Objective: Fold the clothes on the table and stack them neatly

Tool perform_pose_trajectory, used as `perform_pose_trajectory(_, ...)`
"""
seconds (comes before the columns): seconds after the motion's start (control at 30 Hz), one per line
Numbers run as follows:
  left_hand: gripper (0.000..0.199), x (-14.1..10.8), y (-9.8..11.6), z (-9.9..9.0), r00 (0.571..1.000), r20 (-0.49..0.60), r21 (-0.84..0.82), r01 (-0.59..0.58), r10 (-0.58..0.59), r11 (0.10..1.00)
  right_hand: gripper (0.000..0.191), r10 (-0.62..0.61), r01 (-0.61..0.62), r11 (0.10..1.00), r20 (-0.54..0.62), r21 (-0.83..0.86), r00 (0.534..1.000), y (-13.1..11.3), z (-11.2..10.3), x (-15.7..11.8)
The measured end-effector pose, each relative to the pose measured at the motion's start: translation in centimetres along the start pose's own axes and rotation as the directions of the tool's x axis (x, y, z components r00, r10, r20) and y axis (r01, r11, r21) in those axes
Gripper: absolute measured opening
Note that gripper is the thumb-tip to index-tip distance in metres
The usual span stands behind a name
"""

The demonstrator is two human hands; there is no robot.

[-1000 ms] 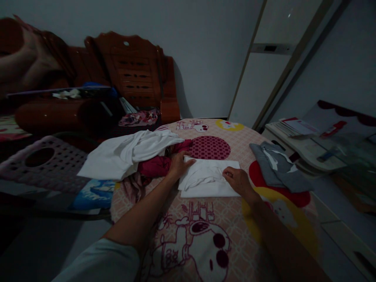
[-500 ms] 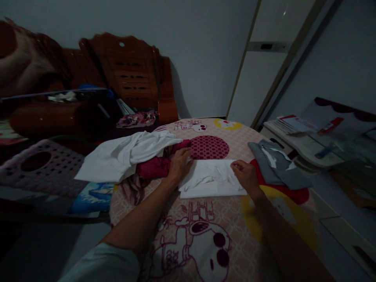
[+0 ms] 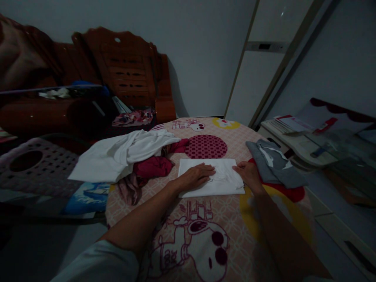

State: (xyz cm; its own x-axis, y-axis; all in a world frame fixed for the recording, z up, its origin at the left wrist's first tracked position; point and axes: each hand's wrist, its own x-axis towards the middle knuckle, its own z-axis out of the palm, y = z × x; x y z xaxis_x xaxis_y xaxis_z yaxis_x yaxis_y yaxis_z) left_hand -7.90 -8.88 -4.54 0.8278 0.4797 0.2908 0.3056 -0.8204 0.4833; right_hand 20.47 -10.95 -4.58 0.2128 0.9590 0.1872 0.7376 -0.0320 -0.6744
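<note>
A white garment lies folded into a rough rectangle on the round table, with some wrinkles in its middle. My left hand rests flat across its left half, fingers stretched to the right. At the garment's right edge, my right hand pinches the cloth between thumb and fingers. To the left sits a loose heap with a white cloth on top and a dark red cloth under it. A folded grey garment with white strips lies beyond my right hand.
A patterned cloth covers the table. Behind stands a carved wooden sofa. At left is a pale perforated plastic basket or chair. A white cabinet bearing papers stands right, and a tall white unit at the back.
My left hand has moved right, from the garment's left edge onto its top, and now lies flat. My right hand stays at the right edge. The view has shifted slightly.
</note>
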Motion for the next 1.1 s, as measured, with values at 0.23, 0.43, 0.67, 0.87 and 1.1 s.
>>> perform_pose_trajectory(0.23,0.041,0.0,-0.1,0.2,1.0,0.005,0.0,0.0,0.0,1.0,0.023,0.059,-0.06,0.998,0.047,0.007,0.997,0.1,0.4,0.2)
perform_pose_trajectory(0.43,0.041,0.1,0.1,0.0,1.0,0.019,0.025,0.002,-0.003,1.0,0.026,0.078,-0.078,0.996,0.011,0.05,0.997,0.0,0.7,0.1)
perform_pose_trajectory(0.67,0.043,0.1,0.3,0.1,1.0,0.019,0.051,0.006,-0.007,0.999,0.018,0.034,-0.037,0.998,-0.047,-0.052,0.998,-0.3,1.1,0.4)
perform_pose_trajectory(0.87,0.062,0.2,1.2,0.1,0.999,0.049,0.09,-0.007,0.002,0.996,0.018,-0.012,0.006,0.991,-0.049,-0.133,0.999,0.1,1.1,0.6)
perform_pose_trajectory(1.1,0.064,0.3,1.0,1.2,0.989,0.141,0.203,-0.072,0.044,0.977,0.022,-0.117,0.081,0.952,-0.105,-0.296,0.988,-0.9,0.8,-0.3)
